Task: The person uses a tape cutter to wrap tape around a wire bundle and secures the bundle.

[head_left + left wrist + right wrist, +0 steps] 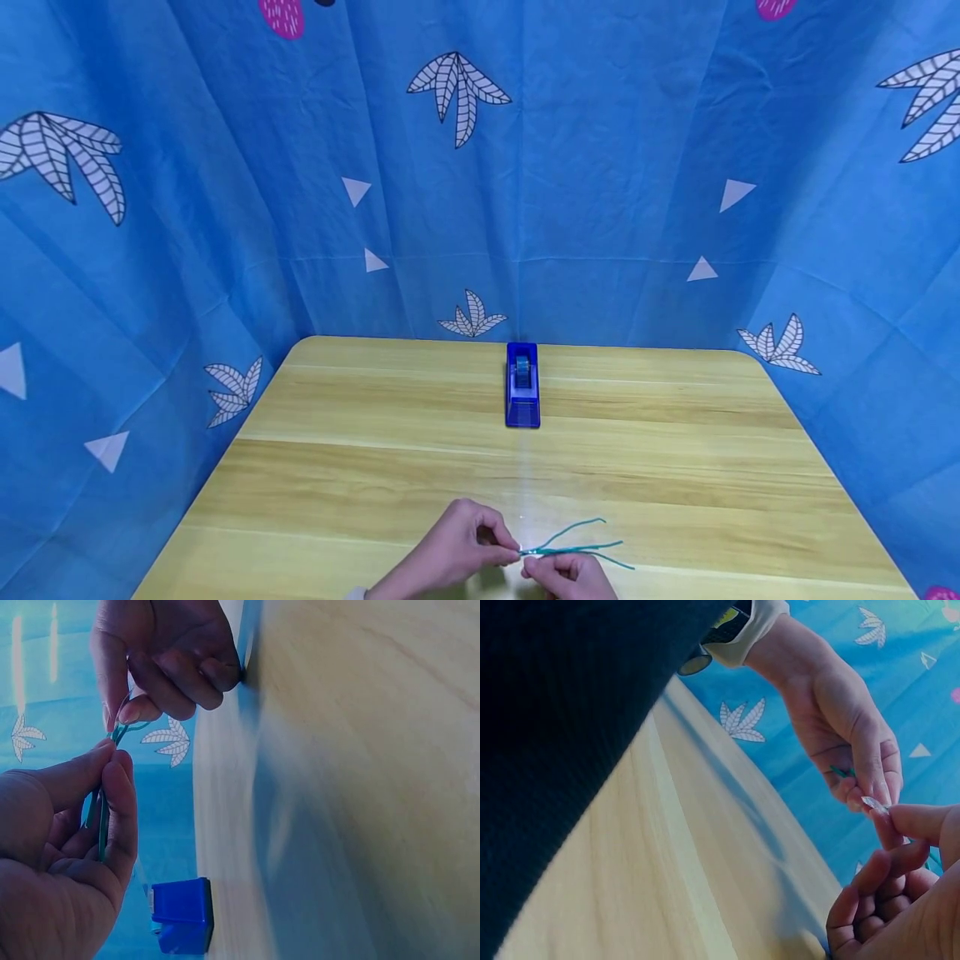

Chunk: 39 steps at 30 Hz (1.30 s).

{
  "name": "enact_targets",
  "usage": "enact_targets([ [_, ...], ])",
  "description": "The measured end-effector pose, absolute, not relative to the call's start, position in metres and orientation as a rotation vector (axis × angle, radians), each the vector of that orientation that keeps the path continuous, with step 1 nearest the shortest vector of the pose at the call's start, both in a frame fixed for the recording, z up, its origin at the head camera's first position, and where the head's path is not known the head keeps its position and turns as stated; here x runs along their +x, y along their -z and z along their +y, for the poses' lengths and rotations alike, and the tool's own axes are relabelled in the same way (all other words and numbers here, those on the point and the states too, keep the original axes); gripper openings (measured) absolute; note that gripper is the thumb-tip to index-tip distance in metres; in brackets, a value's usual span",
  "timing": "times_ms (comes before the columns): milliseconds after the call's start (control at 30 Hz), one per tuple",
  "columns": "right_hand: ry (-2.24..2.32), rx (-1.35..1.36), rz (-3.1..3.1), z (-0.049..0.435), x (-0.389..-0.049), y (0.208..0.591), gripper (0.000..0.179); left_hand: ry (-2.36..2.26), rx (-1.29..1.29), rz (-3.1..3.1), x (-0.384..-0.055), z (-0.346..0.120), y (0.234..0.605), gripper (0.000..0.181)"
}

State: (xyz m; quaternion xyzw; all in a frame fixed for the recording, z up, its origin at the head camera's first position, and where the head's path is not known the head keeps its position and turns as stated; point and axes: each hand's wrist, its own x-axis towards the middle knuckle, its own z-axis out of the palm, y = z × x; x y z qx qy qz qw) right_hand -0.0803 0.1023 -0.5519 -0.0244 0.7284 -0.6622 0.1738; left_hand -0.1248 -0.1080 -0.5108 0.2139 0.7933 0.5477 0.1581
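Both hands meet over the near side of the table, at a bundle of thin green strands (pixel 577 549). My left hand (pixel 461 546) pinches one end of the bundle between thumb and fingertips. From the other side, the thumb and index finger of my right hand (pixel 572 577) pinch it close beside that grip. Loose ends fan out to the right above the right hand. A small shiny, clear piece (pixel 874 803) shows at the bundle between the fingertips. In the left wrist view, green lengths run down along the left hand's (pixel 67 840) palm.
A blue tape dispenser (pixel 522 392) stands at the far middle of the wooden table (pixel 360 467), beyond the hands. A blue patterned curtain (pixel 600 167) hangs behind the table and along both sides. A dark sleeve (pixel 570 750) fills the right wrist view's upper left.
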Motion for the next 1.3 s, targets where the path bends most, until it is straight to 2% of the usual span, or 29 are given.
enact_targets([
  [333,1.867,-0.005,2.071,0.103,-0.082,0.553,0.040,-1.542,0.603,2.253,-0.129,-0.108,0.510,0.010],
  [700,1.851,-0.074,2.141,0.106,-0.086,0.553,0.038,-1.545,0.632,2.216,-0.138,-0.105,0.510,0.007],
  [1000,1.949,0.050,2.020,0.104,-0.085,0.555,0.044,-1.550,0.621,2.201,-0.137,-0.104,0.507,0.008],
  [1300,1.985,0.061,1.961,0.103,-0.088,0.562,0.041,-1.563,0.624,2.190,-0.136,-0.104,0.509,0.008],
])
